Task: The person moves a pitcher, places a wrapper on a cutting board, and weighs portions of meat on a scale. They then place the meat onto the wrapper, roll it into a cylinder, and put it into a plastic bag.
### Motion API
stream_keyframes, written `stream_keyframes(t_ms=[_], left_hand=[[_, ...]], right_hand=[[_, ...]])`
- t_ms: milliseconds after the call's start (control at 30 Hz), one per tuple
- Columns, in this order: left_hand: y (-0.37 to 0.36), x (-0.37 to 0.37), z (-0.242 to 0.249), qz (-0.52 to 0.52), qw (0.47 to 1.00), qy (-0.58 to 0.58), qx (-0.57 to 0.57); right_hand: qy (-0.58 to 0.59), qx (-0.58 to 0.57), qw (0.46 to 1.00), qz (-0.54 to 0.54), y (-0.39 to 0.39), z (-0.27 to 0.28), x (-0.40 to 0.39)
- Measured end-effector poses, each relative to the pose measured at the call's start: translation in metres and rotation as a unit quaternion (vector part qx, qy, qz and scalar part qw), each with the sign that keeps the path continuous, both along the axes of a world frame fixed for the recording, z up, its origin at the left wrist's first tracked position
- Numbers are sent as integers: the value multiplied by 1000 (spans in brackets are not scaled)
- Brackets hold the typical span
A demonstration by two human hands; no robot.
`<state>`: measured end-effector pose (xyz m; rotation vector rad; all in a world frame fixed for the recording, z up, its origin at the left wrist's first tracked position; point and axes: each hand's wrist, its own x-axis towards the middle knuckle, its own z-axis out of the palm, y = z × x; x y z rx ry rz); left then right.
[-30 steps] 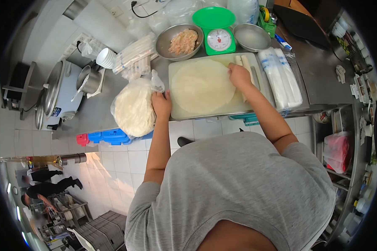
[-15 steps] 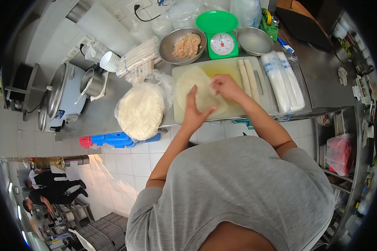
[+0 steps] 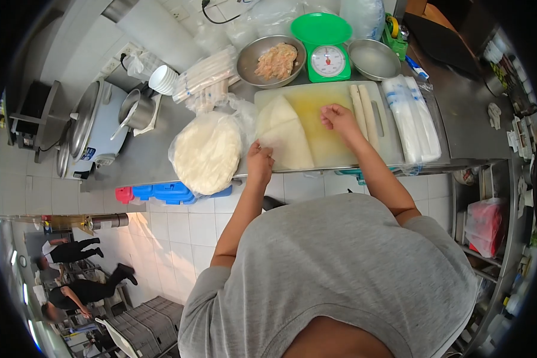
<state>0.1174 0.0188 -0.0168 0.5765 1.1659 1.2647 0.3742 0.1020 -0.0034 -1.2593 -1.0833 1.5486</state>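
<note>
A thin, pale round wrapper sheet (image 3: 289,134) lies on the left part of the white cutting board (image 3: 331,156), its right side now a straight, folded-looking edge. My left hand (image 3: 259,161) is at the sheet's lower left edge, fingers pinched on it. Over the yellowish wet middle of the board hovers my right hand (image 3: 340,121), its fingers curled in and nothing visible in them. Two long pale rolls (image 3: 364,116) lie side by side just right of that hand. Left of the board, a thick stack of round wrappers (image 3: 206,154) sits in clear plastic.
Behind the board stand a metal bowl of minced filling (image 3: 276,61), a green scale (image 3: 328,59) and another metal bowl (image 3: 374,59). Bagged rolls (image 3: 411,119) lie at right, more packs (image 3: 206,77) at left. A cooker (image 3: 98,128) stands further left; people (image 3: 86,289) are in the background.
My left hand has moved left and down to the sheet's edge. My right hand has drawn right, off the sheet. The sheet has gone from spread round to folded-looking, baring the board's middle.
</note>
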Motion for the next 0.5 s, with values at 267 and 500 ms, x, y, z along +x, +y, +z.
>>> stream_keyframes(t_ms=[267,500], left_hand=[[1,44,165,-92,980,-36,172],[24,22,190,-71,962,-61,258]], right_hand=[[383,-187,900,86,-24,1,-40],[505,-176,838,110,-52,50,-39]])
